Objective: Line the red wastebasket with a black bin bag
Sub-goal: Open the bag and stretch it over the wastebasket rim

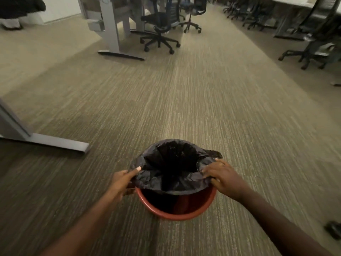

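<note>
A round red wastebasket (177,216) stands on the carpet in front of me. A black bin bag (171,163) sits in its mouth, folded over the far rim and both sides. The bag's near edge lies loose across the opening, so the near red rim and part of the inside show bare. My left hand (120,182) pinches the bag's edge at the left rim, thumb on top. My right hand (221,177) grips the bag's edge at the right rim, fingers spread over the plastic.
A grey desk foot (55,142) lies on the carpet to the left. Further off stand a desk leg (112,34) and black office chairs (160,32); more chairs (310,50) line the right. A small dark object (333,230) lies at the lower right edge.
</note>
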